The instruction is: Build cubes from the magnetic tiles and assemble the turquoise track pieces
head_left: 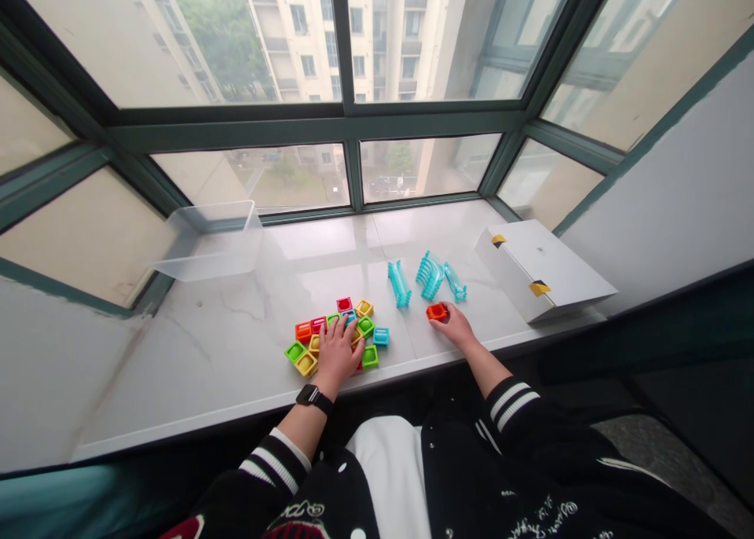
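My left hand (340,354), with a dark watch (314,397) on the wrist, rests with fingers spread on a cluster of small square plastic blocks in red, orange, yellow, green and blue. At the cluster's edges are a green block (370,357), a blue block (381,336) and a yellow block (306,364). Some blocks are hidden under the palm. Farther right, my right hand (458,327) grips an orange-red block (437,312) between thumb and fingers, at the sill's surface. Just beyond it lie clear turquoise track-like pieces, one straight (399,284) and one curved (430,275).
A clear plastic bin (215,244) stands at the back left of the white marble sill (224,342). On the right is a white box (545,268) with yellow-and-black tabs. Dark green window frames (306,136) close off the back, and the sill's front edge runs near my body.
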The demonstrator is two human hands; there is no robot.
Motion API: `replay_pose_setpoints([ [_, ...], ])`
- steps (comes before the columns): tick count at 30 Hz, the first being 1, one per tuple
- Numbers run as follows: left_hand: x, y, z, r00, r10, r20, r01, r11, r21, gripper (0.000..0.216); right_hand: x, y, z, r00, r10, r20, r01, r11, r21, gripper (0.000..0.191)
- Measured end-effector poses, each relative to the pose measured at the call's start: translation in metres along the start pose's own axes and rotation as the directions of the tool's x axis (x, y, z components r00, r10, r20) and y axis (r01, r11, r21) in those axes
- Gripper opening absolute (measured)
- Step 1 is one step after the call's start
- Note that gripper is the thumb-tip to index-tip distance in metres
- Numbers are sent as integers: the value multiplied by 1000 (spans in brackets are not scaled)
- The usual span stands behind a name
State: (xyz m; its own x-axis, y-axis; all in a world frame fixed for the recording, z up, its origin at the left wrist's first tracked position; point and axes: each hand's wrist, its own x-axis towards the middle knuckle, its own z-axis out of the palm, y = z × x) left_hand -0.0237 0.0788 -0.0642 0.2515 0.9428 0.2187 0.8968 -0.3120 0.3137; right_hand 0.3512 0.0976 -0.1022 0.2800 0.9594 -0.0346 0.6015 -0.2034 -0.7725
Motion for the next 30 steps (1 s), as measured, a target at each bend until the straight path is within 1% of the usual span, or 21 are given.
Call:
replay_pose_setpoints([
  [3,0,1,-2,1000,0,5,0,1000,18,51,-6,-3,-5,1000,8,-8,-7,999,40,82],
  [5,0,2,-2,1000,-2,7,1,1000,26,51,-15,-8,-12,998,27,-47,-23,996,83,84],
  [7,0,2,-2,1000,-1,5,1,1000,25,51,-27,-17,-18,990,25,-142,-6,991,132,73],
  [9,0,2,-1,1000,1,-2,-1,1000,15,51,-40,-30,-21,971,-28,-237,71,982,173,57],
  [10,0,1,-1,1000,2,-5,-2,1000,8,52,-47,-38,-20,967,-72,-244,120,975,188,51],
  [11,0,1,-1,1000,2,-9,-2,1000,1,52,-52,-46,-16,970,-123,-211,167,964,205,47],
  [12,0,1,0,1000,1,-13,-1,1000,-4,52,-57,-54,-10,973,-183,-139,210,953,216,43],
  [13,0,1,0,1000,1,-16,-1,1000,-6,51,-60,-62,-1,968,-248,-35,249,943,221,40],
  [14,0,0,0,1000,2,-17,-2,1000,-6,51,-63,-69,9,949,-305,79,283,935,214,40],
  [15,-1,0,0,1000,3,-19,-3,1000,-6,51,-64,-76,21,924,-337,183,301,933,198,45],
  [17,-1,0,0,1000,6,-23,-7,1000,-9,51,-65,-88,46,881,-347,321,319,938,139,63],
  [18,-1,0,1,1000,8,-25,-8,1000,-12,51,-64,-93,58,866,-349,358,339,936,93,70],
  [19,-1,0,1,1000,8,-28,-8,1000,-13,51,-63,-98,68,858,-346,379,358,933,41,72],
  [21,-1,0,0,1000,9,-29,-9,1000,-8,51,-59,-104,82,859,-325,396,374,926,-51,63],
  [23,-1,1,0,1000,12,-24,-11,1000,2,50,-56,-106,88,870,-297,393,358,929,-92,49],
  [26,0,2,-2,1000,9,-13,-9,1000,3,50,-52,-99,81,900,-232,369,263,964,-36,40],
  [28,-1,2,-1,1000,1,-10,-1,1000,0,50,-51,-90,71,928,-139,346,117,990,85,38],
  [29,-1,2,-1,1000,-3,-10,3,1000,-1,50,-52,-85,65,933,-76,351,13,984,177,39],
  [30,-1,1,0,1000,-7,-9,7,1000,-1,51,-54,-81,59,927,-12,374,-102,954,283,41],
])
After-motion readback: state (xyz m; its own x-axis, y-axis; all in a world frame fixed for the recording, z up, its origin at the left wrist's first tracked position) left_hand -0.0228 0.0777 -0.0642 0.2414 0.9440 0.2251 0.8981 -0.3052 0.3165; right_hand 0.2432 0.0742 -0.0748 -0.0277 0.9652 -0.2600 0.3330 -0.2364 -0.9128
